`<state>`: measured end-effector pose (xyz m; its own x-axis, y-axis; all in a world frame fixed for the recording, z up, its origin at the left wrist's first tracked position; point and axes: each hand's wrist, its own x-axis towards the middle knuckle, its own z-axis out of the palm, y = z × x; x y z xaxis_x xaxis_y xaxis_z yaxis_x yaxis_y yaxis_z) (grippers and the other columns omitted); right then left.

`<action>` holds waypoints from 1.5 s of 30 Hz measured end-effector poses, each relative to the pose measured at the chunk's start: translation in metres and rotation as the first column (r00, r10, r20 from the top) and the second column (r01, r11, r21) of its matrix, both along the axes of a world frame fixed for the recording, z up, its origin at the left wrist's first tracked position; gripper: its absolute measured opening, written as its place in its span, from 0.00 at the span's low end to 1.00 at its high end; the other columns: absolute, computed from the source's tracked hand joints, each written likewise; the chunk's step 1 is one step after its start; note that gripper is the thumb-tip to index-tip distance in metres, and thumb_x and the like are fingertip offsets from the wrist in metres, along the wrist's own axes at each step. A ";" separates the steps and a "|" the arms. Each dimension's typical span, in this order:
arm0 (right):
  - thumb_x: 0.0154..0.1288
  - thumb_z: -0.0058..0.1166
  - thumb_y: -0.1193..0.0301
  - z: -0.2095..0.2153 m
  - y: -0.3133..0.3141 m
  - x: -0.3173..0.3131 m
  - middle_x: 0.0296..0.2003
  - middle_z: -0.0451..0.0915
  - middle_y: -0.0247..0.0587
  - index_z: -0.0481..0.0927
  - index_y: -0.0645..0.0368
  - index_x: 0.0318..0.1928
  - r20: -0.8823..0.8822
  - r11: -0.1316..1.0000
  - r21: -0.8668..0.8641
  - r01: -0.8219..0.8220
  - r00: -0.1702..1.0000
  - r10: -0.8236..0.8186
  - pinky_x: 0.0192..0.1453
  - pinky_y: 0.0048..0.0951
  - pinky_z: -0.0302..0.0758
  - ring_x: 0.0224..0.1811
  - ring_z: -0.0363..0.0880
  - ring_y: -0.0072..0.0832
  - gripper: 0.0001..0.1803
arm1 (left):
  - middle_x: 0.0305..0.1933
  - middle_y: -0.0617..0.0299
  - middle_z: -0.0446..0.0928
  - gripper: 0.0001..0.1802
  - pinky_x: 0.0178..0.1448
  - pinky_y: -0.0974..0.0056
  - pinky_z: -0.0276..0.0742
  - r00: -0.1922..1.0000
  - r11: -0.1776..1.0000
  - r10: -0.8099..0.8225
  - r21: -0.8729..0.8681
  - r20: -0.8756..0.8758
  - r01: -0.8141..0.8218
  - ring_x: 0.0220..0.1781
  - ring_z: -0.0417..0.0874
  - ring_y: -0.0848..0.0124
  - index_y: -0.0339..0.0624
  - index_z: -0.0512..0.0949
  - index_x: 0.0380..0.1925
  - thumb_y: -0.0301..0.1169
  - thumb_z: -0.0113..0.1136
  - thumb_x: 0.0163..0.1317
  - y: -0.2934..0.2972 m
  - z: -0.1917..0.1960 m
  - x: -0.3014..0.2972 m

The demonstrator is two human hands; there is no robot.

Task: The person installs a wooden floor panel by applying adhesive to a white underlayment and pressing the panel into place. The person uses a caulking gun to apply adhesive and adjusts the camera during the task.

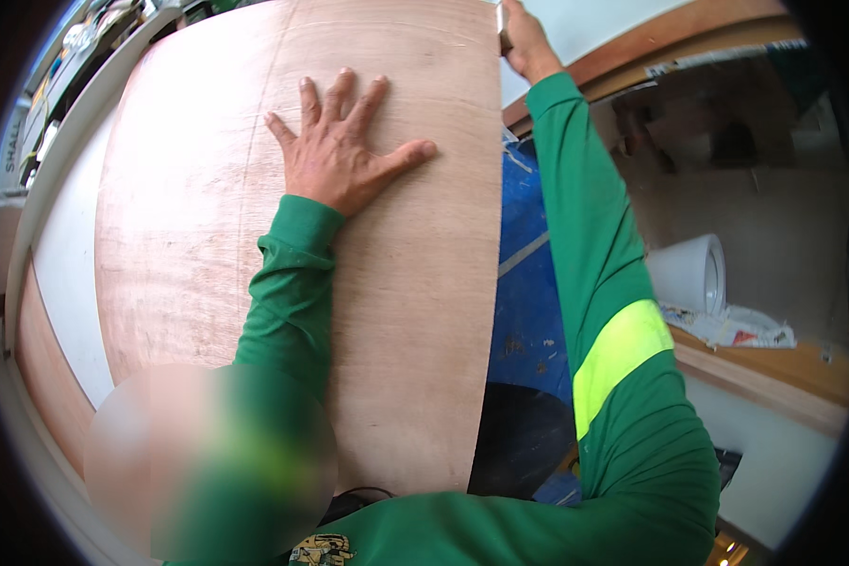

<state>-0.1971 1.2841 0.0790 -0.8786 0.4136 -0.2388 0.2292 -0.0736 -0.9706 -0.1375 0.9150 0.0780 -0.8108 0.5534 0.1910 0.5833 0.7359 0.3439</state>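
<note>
A large sheet of pale reddish-brown plywood (406, 302) lies in front of me and fills the middle of the view. Flat on its surface rests my left hand (335, 146), its fingers and thumb spread wide, with nothing in it. My right hand (528, 42) is farther out, at the sheet's right edge near the top of the view. Its fingers are closed round a small object (504, 34) with a pale, narrow side and a dark part. Most of that object is hidden by the hand and cannot be named.
Below the sheet's right edge is a scuffed blue surface (528, 321), with a round black shape (521, 441) nearer me. At right, a white tub-like container (693, 274) lies beside a crumpled plastic wrapper (740, 327). A pale raised rim (52, 156) and cluttered items border the left.
</note>
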 end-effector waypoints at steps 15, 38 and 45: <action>0.87 0.50 0.48 0.017 -0.106 0.090 0.38 0.86 0.33 0.86 0.64 0.58 -0.187 0.989 -0.146 0.025 0.981 -0.052 0.31 0.26 0.74 0.31 0.80 0.20 0.29 | 0.92 0.54 0.56 0.72 0.83 0.09 0.28 0.994 0.997 0.006 -0.070 -0.105 -0.013 0.94 0.45 0.44 0.72 0.67 0.84 0.97 0.47 0.42 -0.015 -0.025 -0.027; 0.91 0.44 0.57 0.127 -0.447 0.574 0.57 0.83 0.60 0.72 0.70 0.72 0.362 0.969 -0.016 0.248 0.904 -0.226 0.65 0.44 0.78 0.58 0.84 0.46 0.28 | 0.92 0.49 0.53 0.58 0.87 0.20 0.40 0.990 0.999 -0.036 -0.014 0.137 0.038 0.93 0.43 0.40 0.60 0.64 0.86 0.79 0.58 0.63 -0.009 0.049 0.010; 0.90 0.46 0.58 0.089 -0.393 0.515 0.44 0.81 0.42 0.72 0.71 0.73 0.130 0.971 0.153 0.185 0.970 -0.205 0.43 0.34 0.79 0.42 0.79 0.31 0.28 | 0.91 0.44 0.52 0.62 0.85 0.20 0.46 0.983 0.987 -0.151 -0.044 0.105 0.156 0.92 0.46 0.38 0.54 0.59 0.86 0.82 0.53 0.64 -0.006 0.033 -0.008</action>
<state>0.3184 0.8910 0.1682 -0.7385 0.6112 -0.2847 0.3612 0.0021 -0.9325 -0.1458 0.9087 0.1108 -0.7290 0.6797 0.0807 0.6551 0.6585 0.3705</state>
